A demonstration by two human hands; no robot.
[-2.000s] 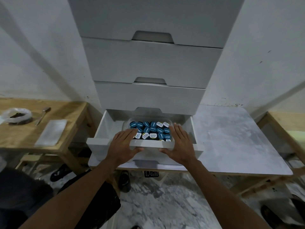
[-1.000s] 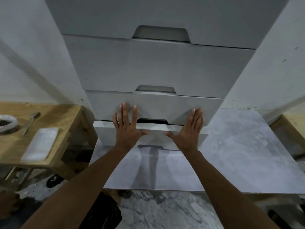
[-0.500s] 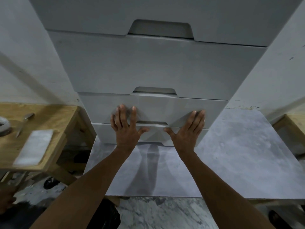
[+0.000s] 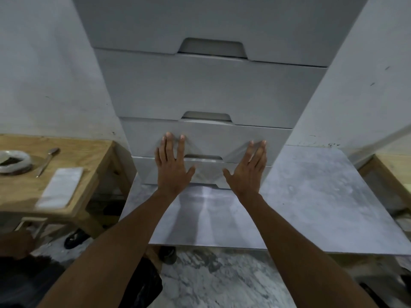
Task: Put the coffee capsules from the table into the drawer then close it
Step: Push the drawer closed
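The drawer [image 4: 208, 174] is pressed by the flat, straight-fingered left hand [image 4: 172, 167] and right hand [image 4: 248, 172], nothing being gripped; it lies under both palms, seemingly nearly flush; capsules are hidden; even pressure is advised, so that it is seated squarely.

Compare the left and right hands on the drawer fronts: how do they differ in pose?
The left hand has its fingers spread apart; the right hand has its fingers close together. The left hand's fingertips reach higher up the drawer above than the right hand's do. Both are open and flat, palms against the bottom drawer, thumbs pointing toward each other.
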